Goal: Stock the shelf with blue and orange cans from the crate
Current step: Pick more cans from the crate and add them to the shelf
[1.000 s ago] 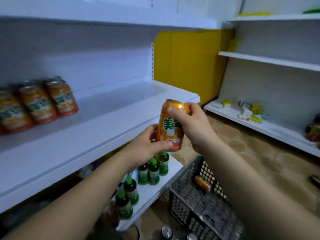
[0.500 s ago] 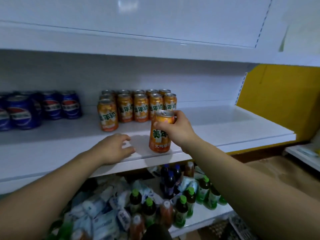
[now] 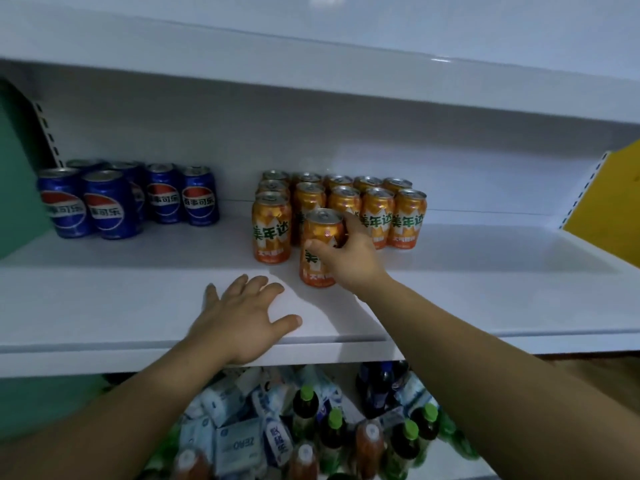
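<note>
Orange can [image 3: 321,233] is sitting on shelf [image 3: 138,292], right hand [image 3: 349,263] curling round its middle, left hand [image 3: 242,320] lying spread flat; probably full, stiff, slick, so gripping mid-wall.

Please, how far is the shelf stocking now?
Done: blue Pepsi cans and a block of orange cans stand on the shelf. In hand: the right hand grips another orange can at the block's front; the left hand rests on the shelf. Left: unknown, the crate is out of view.
</note>
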A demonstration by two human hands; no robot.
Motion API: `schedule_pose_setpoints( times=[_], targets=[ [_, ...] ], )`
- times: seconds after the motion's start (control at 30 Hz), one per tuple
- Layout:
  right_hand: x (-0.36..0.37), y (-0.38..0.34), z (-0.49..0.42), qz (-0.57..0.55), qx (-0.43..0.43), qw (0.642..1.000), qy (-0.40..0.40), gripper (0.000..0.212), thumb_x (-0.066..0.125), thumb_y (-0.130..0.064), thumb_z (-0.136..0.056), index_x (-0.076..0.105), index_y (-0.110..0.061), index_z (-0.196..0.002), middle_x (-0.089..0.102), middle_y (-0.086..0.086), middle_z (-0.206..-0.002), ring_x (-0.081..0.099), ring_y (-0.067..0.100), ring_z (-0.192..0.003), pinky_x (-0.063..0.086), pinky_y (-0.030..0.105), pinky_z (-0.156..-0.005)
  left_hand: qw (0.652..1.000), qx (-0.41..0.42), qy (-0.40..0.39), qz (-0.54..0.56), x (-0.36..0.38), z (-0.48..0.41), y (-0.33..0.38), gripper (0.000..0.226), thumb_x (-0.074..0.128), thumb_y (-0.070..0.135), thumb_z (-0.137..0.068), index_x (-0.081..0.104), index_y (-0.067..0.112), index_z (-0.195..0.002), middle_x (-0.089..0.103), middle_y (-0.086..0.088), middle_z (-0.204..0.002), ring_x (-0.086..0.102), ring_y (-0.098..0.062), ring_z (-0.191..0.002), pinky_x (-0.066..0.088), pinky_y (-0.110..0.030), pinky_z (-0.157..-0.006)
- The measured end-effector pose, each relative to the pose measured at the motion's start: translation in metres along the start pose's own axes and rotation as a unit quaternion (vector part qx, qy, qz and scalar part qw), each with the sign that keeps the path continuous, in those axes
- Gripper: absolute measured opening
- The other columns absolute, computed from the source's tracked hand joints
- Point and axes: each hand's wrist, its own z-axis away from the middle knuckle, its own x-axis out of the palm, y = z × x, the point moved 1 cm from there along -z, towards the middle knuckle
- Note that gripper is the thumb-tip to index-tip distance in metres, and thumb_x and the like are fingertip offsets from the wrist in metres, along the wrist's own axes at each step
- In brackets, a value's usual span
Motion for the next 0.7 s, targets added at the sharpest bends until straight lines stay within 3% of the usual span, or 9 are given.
schedule_pose_setpoints(
  times=[0.1, 0.23, 0.4, 0.6, 0.7],
  targets=[
    [0.01, 0.003, -0.014, -0.009, -0.002, 1.0, -0.003, 0.064, 0.075, -0.032, -0.081, 0.045, -0.024, -0.137, 0.059, -0.003, -0.127, 0.056, 0.014, -0.112, 0.044, 0.024, -0.086, 1.0, -0.001, 0.002, 0.009, 0.0, -0.001, 0.0, 0.072, 0.024, 0.073, -0.087, 0.012, 0.038, -0.149, 0.003, 0.01, -0.16, -0.002, -0.016, -0.147, -0.002, -0.055, -0.116],
    [0.018, 0.002, -0.027, -0.001, -0.011, 1.0, -0.004, 0.064, 0.072, -0.03, -0.084, 0.042, -0.022, -0.14, 0.055, -0.002, -0.134, 0.051, 0.012, -0.116, 0.04, 0.023, -0.091, 1.0, -0.002, 0.005, 0.012, 0.001, -0.002, -0.001, 0.073, 0.025, 0.073, -0.086, 0.012, 0.038, -0.149, 0.003, 0.01, -0.16, -0.003, -0.016, -0.147, -0.002, -0.055, -0.116],
    [0.027, 0.009, -0.037, 0.025, -0.004, 1.0, 0.004, 0.075, 0.071, -0.04, -0.083, 0.034, -0.025, -0.146, 0.05, -0.002, -0.141, 0.048, 0.02, -0.128, 0.043, 0.04, -0.105, 1.0, 0.001, 0.01, 0.01, 0.002, -0.001, -0.003, 0.073, 0.024, 0.073, -0.086, 0.012, 0.039, -0.149, 0.004, 0.01, -0.16, -0.004, -0.015, -0.147, -0.002, -0.055, -0.116],
    [0.03, 0.011, -0.036, 0.05, -0.005, 0.999, -0.001, 0.075, 0.066, -0.042, -0.087, 0.027, -0.026, -0.149, 0.045, -0.001, -0.146, 0.044, 0.021, -0.132, 0.039, 0.036, -0.107, 1.0, 0.001, 0.01, 0.018, 0.001, -0.001, -0.003, 0.072, 0.025, 0.073, -0.086, 0.014, 0.039, -0.149, 0.004, 0.011, -0.16, -0.003, -0.015, -0.147, -0.002, -0.055, -0.116],
    [0.017, 0.011, -0.028, 0.084, -0.008, 0.996, -0.03, 0.072, 0.068, -0.042, -0.085, 0.032, -0.025, -0.145, 0.05, 0.0, -0.141, 0.048, 0.022, -0.128, 0.042, 0.035, -0.102, 1.0, -0.001, 0.003, 0.025, -0.001, -0.002, -0.003, 0.072, 0.027, 0.073, -0.086, 0.015, 0.039, -0.148, 0.005, 0.011, -0.16, -0.002, -0.015, -0.147, -0.003, -0.054, -0.116]
  ],
)
